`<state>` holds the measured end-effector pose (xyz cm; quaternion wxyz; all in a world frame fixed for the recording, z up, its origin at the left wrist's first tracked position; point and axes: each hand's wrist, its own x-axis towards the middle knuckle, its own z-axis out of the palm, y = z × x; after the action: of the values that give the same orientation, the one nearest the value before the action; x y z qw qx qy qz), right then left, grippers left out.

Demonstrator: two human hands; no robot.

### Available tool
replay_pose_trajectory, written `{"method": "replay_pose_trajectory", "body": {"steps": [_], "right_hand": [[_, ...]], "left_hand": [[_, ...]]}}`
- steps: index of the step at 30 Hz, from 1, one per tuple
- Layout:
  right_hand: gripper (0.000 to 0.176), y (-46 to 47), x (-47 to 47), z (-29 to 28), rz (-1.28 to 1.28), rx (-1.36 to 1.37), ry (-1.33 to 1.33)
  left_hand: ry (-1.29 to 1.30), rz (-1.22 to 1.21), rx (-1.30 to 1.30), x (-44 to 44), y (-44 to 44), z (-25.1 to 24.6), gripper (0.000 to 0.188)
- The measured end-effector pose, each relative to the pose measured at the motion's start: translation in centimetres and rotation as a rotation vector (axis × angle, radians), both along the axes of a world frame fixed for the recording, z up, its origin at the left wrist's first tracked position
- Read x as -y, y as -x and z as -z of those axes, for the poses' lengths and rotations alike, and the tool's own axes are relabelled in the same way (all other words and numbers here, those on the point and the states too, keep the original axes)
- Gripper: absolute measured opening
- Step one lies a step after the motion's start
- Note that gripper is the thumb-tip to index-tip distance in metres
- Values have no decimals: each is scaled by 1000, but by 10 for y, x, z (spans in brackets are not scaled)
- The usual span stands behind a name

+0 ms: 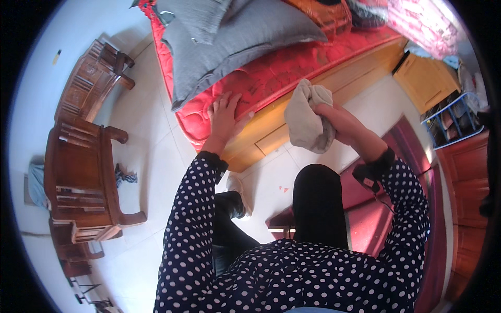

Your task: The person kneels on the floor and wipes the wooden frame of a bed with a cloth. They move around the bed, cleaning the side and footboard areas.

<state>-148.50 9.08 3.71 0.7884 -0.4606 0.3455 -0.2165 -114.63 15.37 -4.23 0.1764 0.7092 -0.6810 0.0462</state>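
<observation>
My right hand (340, 121) grips a bunched, pale beige cloth (307, 115), held up beside the bed's wooden side. Folds hide the cloth's full shape. My left hand (226, 117) lies with fingers spread on the red quilted mattress (254, 88), near its front corner, and holds nothing. Just beyond those fingers a large grey pillow (242, 47) rests on the mattress. A second grey cushion (195, 17) leans on top of it. Below the mattress edge runs the yellow wooden bed frame (270, 141).
Carved wooden seats (84, 176) line the left wall. To the right are a blue wire rack (454, 121), a small wooden cabinet (426, 82) and reddish wooden furniture (469, 187). A dark red mat (364, 195) covers part of the tiled floor (156, 156). An orange bag (325, 17) sits on the bed.
</observation>
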Motion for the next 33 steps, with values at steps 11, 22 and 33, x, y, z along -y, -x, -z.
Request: {"method": "replay_pose_trajectory", "body": {"steps": [11, 22, 33], "right_hand": [[90, -15, -147, 2, -214, -301, 772], [54, 79, -149, -5, 132, -629, 1595], [24, 162, -132, 49, 181, -648, 1415]], "left_hand": [[-73, 410, -1855, -168, 167, -14, 94], [379, 34, -690, -232, 43, -35, 71], [-29, -87, 213, -142, 27, 22, 73]]}}
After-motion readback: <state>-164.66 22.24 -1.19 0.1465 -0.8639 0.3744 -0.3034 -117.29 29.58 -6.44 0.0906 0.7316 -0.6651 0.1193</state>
